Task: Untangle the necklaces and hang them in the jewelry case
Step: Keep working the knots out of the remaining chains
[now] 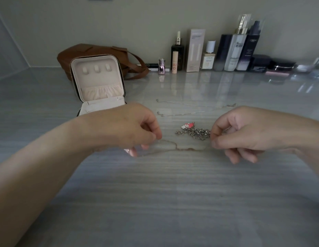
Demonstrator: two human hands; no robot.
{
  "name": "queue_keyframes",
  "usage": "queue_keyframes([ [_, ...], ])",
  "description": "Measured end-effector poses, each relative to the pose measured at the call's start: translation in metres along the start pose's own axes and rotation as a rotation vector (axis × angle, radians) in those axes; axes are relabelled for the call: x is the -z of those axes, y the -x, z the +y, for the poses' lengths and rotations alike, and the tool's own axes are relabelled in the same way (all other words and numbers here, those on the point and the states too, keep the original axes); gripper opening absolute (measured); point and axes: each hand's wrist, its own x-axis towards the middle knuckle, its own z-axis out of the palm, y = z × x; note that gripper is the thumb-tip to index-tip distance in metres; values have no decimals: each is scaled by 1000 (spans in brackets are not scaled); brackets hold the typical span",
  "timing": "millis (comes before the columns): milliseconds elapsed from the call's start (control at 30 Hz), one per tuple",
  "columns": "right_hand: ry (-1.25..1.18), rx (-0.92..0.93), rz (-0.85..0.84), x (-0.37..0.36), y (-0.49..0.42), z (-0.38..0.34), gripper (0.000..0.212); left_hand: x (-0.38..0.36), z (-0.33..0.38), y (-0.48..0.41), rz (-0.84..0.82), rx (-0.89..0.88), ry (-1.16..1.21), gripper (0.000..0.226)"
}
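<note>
Pinching the fine chain point(181, 149) in curled fingers of left hand point(130, 127) and right hand point(244, 131), I hold it near the tangled silver necklace point(196, 133).

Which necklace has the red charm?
The chunky chain bunched beside the right hand; the two thin chains behind it lie stretched out, no charm visible.

Dim, flat indoor light, grey cast. Shadows faint. Glossy countertop point(173, 193) mirrors bottles point(233, 52), with soft glare far right. Wide-angle bending at edges. Far-right corner blurred; left hand point(130, 129) slightly soft.
</note>
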Motion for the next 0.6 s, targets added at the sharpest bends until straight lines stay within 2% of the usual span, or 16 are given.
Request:
queue_keyframes([
  [167, 28, -9, -11, -1, 0, 2, 5, -4, 1, 7, 31, -3, -120, 8],
  [433, 72, 39, 10, -5, -1, -1, 8, -11, 3, 20, 175, -113, -600, 4],
  [533, 88, 59, 3, -6, -1, -1, 9, -25, 9, 16, 252, -293, -527, 12],
  [600, 91, 66, 7, -6, -1, 0, 8, -38, 12, 9, 197, -409, -413, 20],
])
